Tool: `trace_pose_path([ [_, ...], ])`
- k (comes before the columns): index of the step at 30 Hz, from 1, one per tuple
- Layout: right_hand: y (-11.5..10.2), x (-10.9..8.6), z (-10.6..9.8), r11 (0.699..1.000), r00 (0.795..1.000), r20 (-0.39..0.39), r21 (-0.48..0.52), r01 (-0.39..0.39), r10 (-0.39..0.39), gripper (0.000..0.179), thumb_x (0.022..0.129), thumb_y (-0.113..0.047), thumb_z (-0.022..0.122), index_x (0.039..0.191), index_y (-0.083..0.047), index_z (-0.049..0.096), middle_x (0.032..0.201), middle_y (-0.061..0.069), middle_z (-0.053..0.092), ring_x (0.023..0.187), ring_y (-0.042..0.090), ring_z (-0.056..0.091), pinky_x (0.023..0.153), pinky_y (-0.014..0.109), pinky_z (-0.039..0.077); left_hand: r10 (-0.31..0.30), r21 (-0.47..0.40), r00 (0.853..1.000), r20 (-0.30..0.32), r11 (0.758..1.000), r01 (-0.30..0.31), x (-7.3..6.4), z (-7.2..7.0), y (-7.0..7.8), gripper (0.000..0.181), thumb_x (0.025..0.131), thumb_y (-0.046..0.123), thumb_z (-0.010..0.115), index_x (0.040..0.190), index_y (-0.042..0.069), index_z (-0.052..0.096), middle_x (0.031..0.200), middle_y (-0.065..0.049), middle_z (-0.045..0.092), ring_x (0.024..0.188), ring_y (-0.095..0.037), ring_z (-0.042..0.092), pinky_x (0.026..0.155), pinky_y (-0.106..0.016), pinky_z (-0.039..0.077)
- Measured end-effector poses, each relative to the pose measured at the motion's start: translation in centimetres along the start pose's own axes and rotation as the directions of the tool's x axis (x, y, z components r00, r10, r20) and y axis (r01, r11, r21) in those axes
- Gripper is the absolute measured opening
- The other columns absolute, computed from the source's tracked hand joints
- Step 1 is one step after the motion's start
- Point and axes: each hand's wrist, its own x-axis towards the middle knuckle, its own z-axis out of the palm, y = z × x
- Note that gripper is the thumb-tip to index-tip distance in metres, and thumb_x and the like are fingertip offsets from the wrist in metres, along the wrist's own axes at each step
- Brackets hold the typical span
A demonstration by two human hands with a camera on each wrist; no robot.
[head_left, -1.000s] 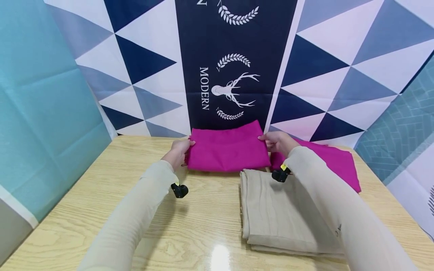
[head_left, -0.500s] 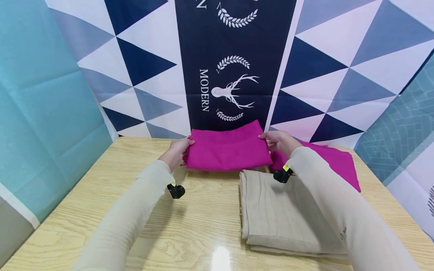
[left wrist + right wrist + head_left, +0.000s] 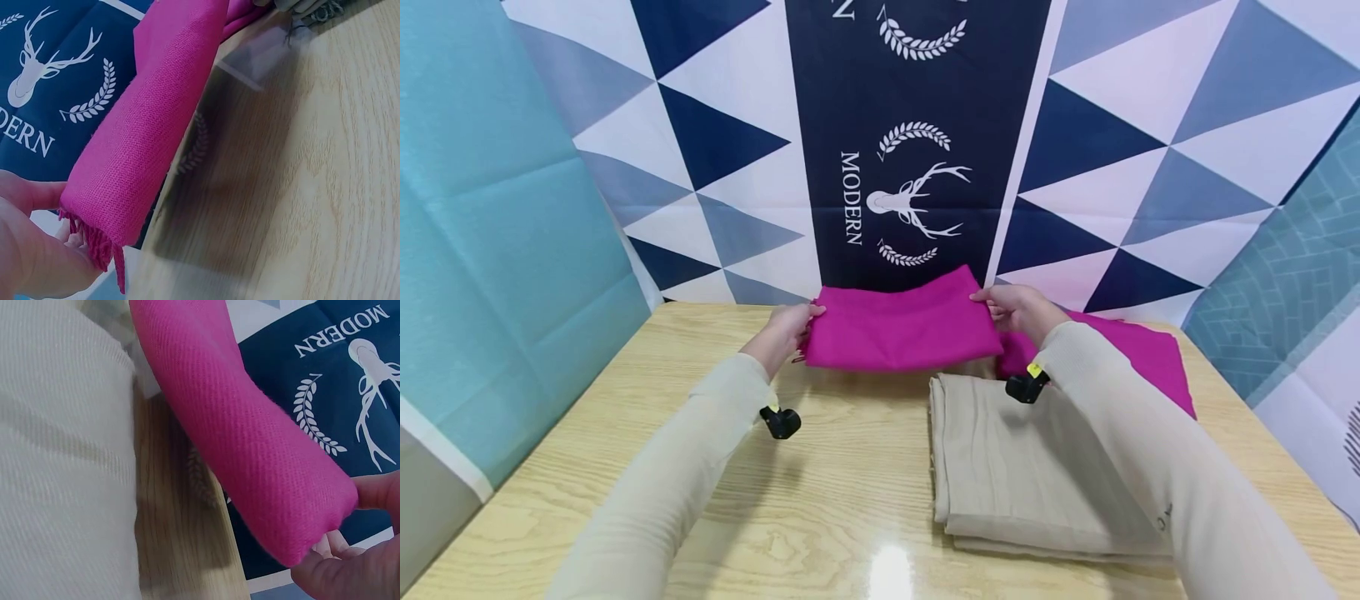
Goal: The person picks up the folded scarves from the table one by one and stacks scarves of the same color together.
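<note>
A folded magenta scarf (image 3: 898, 329) hangs between my two hands at the far edge of the table. My left hand (image 3: 792, 323) pinches its left end, where a fringe (image 3: 94, 244) shows in the left wrist view. At the opposite end, my right hand (image 3: 1018, 307) grips the upper right side between thumb and fingers. Seen from the right wrist, the scarf (image 3: 250, 437) bulges in a rounded fold up to the fingertips. Its lower edge is raised over the wood, with a shadow beneath.
A folded beige cloth (image 3: 1037, 475) lies on the right of the wooden table (image 3: 820, 500), under my right forearm. Behind it lies another magenta cloth (image 3: 1142, 350), partly hidden by my sleeve. A patterned backdrop (image 3: 917, 100) rises right behind the table.
My left hand has shifted slightly left, and the lower edge of the magenta scarf has risen a little. My right hand keeps its hold nearly in place.
</note>
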Motion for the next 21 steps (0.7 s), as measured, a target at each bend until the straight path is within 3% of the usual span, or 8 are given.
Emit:
trace_pose_path([
  [3,-0.1,-2.5,2.1,1.0,0.999,-0.041,-0.018,0.006,-0.007,0.017,0.091,-0.015,0.064,0.097,-0.007,0.049,0.068,0.0,0.065,0.064,0.009,0.065,0.071,0.025,0.056,-0.007,0.0,1.0,0.002,1.0,0.007,-0.1,-0.2,0.1,0.032,0.093,0.013,0.06,0.123,0.004,0.055,0.08,0.002,0.05,0.071,-0.009,0.05,0.066,-0.019,0.044],
  [5,0.0,-2.8,2.5,1.0,0.999,-0.045,-0.029,0.009,-0.01,0.016,0.092,-0.015,0.062,0.098,-0.007,0.05,0.069,-0.001,0.065,0.066,0.009,0.065,0.073,0.025,0.056,-0.012,0.003,1.0,0.005,1.0,0.012,-0.1,-0.3,0.1,0.034,0.093,0.013,0.06,0.125,0.004,0.055,0.082,0.002,0.051,0.072,-0.009,0.051,0.067,-0.02,0.044],
  [6,0.0,-2.8,2.7,0.999,0.996,-0.084,-0.053,0.007,-0.012,0.014,0.095,-0.017,0.058,0.1,-0.008,0.048,0.071,-0.003,0.065,0.068,0.007,0.064,0.076,0.024,0.056,-0.013,0.009,1.0,0.011,1.0,0.013,-0.2,-0.4,0.1,0.036,0.093,0.014,0.059,0.128,0.004,0.054,0.083,0.002,0.051,0.072,-0.009,0.051,0.068,-0.02,0.044],
  [10,0.5,1.5,-0.5,1.0,0.999,0.034,0.017,-0.008,0.007,0.022,0.088,-0.015,0.069,0.099,-0.006,0.053,0.077,0.0,0.069,0.073,0.01,0.068,0.078,0.028,0.058,-0.016,0.025,0.999,0.034,1.0,0.015,-0.5,-0.8,0.1,0.039,0.095,0.013,0.057,0.132,0.004,0.052,0.085,0.002,0.052,0.074,-0.009,0.052,0.07,-0.021,0.045],
  [12,0.7,2.1,-0.9,0.998,0.996,0.083,0.054,-0.02,0.015,0.024,0.085,-0.013,0.071,0.099,-0.005,0.054,0.08,0.002,0.07,0.074,0.011,0.068,0.077,0.029,0.058,-0.014,0.031,0.999,0.045,0.999,0.013,-0.6,-1.0,0.0,0.038,0.095,0.013,0.056,0.132,0.004,0.052,0.083,0.003,0.052,0.072,-0.008,0.052,0.069,-0.02,0.045],
  [14,0.7,0.3,0.7,0.999,0.999,0.04,0.048,-0.015,0.013,0.021,0.089,-0.013,0.067,0.101,-0.005,0.052,0.078,0.0,0.069,0.073,0.009,0.068,0.077,0.027,0.057,-0.011,0.036,0.998,0.054,0.999,0.009,-0.7,-1.2,-0.1,0.036,0.095,0.012,0.056,0.13,0.004,0.052,0.078,0.004,0.052,0.069,-0.007,0.052,0.068,-0.02,0.045],
  [18,0.7,-6.5,5.9,1.0,0.998,-0.056,0.019,0.017,-0.016,0.009,0.097,-0.013,0.052,0.1,-0.007,0.046,0.069,-0.002,0.064,0.065,0.006,0.064,0.072,0.022,0.055,-0.002,0.028,0.998,0.064,1.0,0.0,-0.8,-1.6,-0.2,0.03,0.094,0.011,0.057,0.123,0.005,0.054,0.071,0.006,0.051,0.065,-0.006,0.05,0.064,-0.019,0.043],
  [21,0.7,-9.3,7.7,0.999,0.998,-0.056,0.014,0.038,-0.037,0.008,0.097,-0.012,0.051,0.095,-0.006,0.046,0.066,-0.002,0.062,0.062,0.006,0.062,0.068,0.02,0.054,-0.003,0.012,0.997,0.073,1.0,0.002,-0.9,-1.8,-0.4,0.026,0.094,0.011,0.057,0.12,0.006,0.054,0.072,0.006,0.052,0.065,-0.006,0.049,0.063,-0.019,0.043],
])
